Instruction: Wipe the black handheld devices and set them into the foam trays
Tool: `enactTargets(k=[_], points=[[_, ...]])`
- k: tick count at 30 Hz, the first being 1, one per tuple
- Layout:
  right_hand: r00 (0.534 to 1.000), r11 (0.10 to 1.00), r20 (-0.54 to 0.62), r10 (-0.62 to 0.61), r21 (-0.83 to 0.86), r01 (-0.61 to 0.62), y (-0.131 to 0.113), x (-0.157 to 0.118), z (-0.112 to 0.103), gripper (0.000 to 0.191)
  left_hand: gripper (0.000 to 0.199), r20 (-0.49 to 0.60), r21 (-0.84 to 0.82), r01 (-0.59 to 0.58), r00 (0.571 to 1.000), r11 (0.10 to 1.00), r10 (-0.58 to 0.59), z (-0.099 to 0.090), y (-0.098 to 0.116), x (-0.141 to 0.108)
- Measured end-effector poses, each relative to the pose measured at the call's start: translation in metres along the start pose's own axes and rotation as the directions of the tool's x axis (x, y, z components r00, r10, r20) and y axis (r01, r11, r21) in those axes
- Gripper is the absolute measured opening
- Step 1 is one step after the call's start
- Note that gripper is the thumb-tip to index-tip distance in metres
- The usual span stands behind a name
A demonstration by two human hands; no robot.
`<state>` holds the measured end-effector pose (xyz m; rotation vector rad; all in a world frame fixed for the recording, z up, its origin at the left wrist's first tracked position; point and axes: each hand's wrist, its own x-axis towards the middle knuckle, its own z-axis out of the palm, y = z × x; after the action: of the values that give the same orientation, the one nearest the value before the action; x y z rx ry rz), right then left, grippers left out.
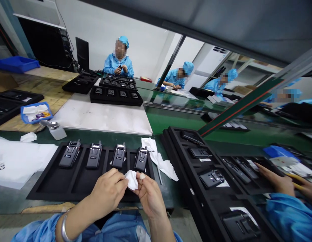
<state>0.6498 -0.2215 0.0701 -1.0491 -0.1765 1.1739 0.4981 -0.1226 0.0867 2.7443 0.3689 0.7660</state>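
Note:
A small folded white wipe (132,180) is stretched between my hands in front of a black foam tray (47,183). My left hand (109,188) pinches its left side. On its right edge, the fingers of my right hand (149,195) are closed, with a pale cover on one fingertip. Beyond my hands, several black two-way radios stand in a row in the tray: one at the left (70,154), another beside it (94,156), one in the middle (119,156) and one at the right (141,159), nearest my right hand.
A pump bottle (58,131) and a blue bin (32,117) stand at left. Crumpled white wipes (166,166) lie right of my tray. Stacked foam trays (181,168) hold more radios. A co-worker's hand (277,178) reaches in from the right. A slanted green post (236,109) crosses the bench.

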Motion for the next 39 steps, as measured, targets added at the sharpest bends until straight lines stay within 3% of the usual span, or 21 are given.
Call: enactTargets(k=[5, 7, 9, 13, 17, 20, 23, 29, 35, 39], points=[[0.999, 0.999, 0.037, 0.005, -0.044, -0.003, -0.002, -0.002, 0.001, 0.042, 0.026, 0.022, -0.183, 0.082, 0.997, 0.980, -0.079, -0.001, -0.005, -0.001], [0.998, 0.998, 0.060, 0.005, -0.057, -0.002, -0.003, -0.003, 0.002, 0.043, 0.025, 0.071, -0.326, 0.203, 0.979, 0.923, -0.190, -0.002, -0.007, 0.000], [0.996, 0.997, 0.086, -0.002, -0.081, 0.009, -0.003, -0.003, 0.004, 0.045, 0.023, 0.152, -0.462, 0.356, 0.934, 0.812, -0.323, -0.003, -0.009, 0.002], [0.990, 0.981, 0.110, -0.084, -0.166, 0.102, 0.003, -0.002, 0.010, 0.051, 0.022, 0.294, -0.714, 0.546, 0.801, 0.437, -0.521, 0.001, -0.012, 0.005], [0.987, 0.970, 0.075, -0.145, -0.185, 0.156, 0.011, 0.001, 0.016, 0.042, 0.034, 0.459, -0.839, 0.543, 0.678, -0.029, -0.575, 0.006, -0.014, 0.007], [0.997, 0.992, 0.053, -0.054, -0.112, 0.059, 0.011, 0.004, 0.016, 0.034, 0.044, 0.554, -0.821, 0.494, 0.567, -0.288, -0.610, 0.005, -0.015, 0.007], [0.997, 0.998, 0.042, 0.061, -0.033, -0.060, 0.009, 0.007, 0.012, 0.031, 0.050, 0.575, -0.811, 0.466, 0.522, -0.354, -0.630, 0.002, -0.015, 0.007], [0.998, 0.996, -0.002, 0.068, 0.052, -0.068, 0.012, 0.008, 0.003, 0.052, 0.054, 0.569, -0.818, 0.411, 0.474, -0.403, -0.672, 0.001, -0.012, 0.007], [0.994, 0.999, 0.108, -0.030, -0.006, 0.031, 0.023, -0.001, 0.005, 0.080, 0.057, 0.515, -0.850, 0.385, 0.461, -0.360, -0.723, 0.005, -0.015, 0.002], [0.994, 0.996, 0.073, -0.077, -0.049, 0.080, 0.029, 0.002, 0.007, 0.068, 0.053, 0.447, -0.883, 0.371, 0.474, -0.288, -0.759, 0.008, -0.019, -0.005]])
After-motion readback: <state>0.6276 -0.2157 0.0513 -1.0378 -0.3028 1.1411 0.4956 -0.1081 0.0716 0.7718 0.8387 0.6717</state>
